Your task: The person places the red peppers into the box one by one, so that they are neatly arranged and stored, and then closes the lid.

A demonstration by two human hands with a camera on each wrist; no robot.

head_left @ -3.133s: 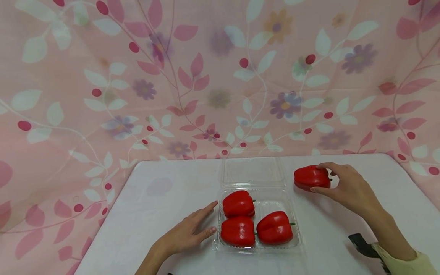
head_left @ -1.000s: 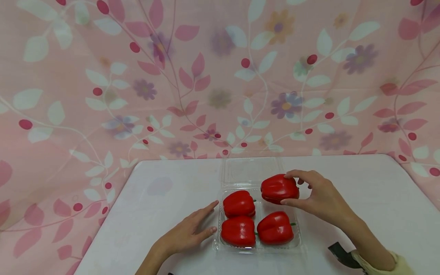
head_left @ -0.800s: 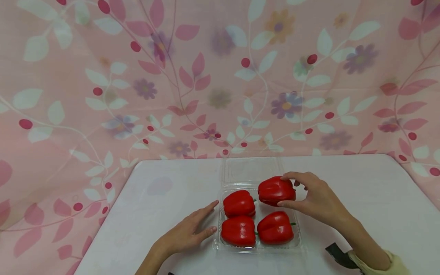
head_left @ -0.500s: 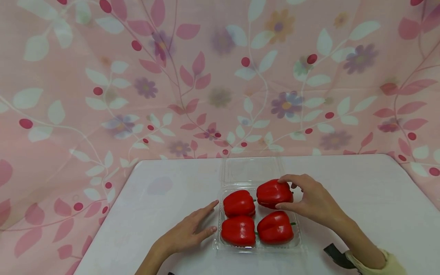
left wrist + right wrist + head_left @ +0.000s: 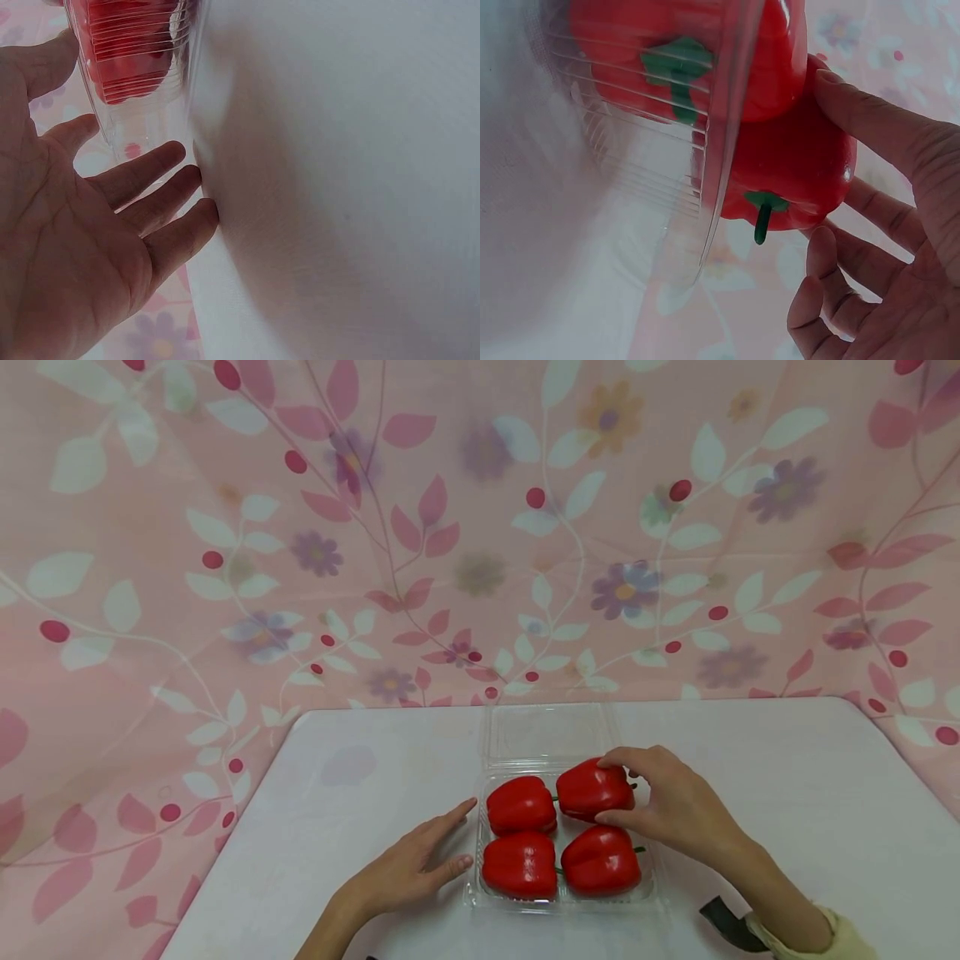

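Observation:
In the head view a clear plastic clamshell box holds red bell peppers with green stems: one front left, one back left, one front right. Over the back right corner my right hand pinches another bell pepper between thumb and fingers. In the right wrist view this held bell pepper sits partly above the box rim, beside the front right one. My left hand lies at the box's left side, fingers spread; in the left wrist view its thumb is at the box wall.
The box's clear lid lies folded back toward the table's far edge. A white table carries everything, with a pink floral cloth behind it. A black strap hangs by the right sleeve.
My right hand has carried the bell pepper from the table right of the box, leftward and then nearer and lower into the back right corner. The left hand has stayed put.

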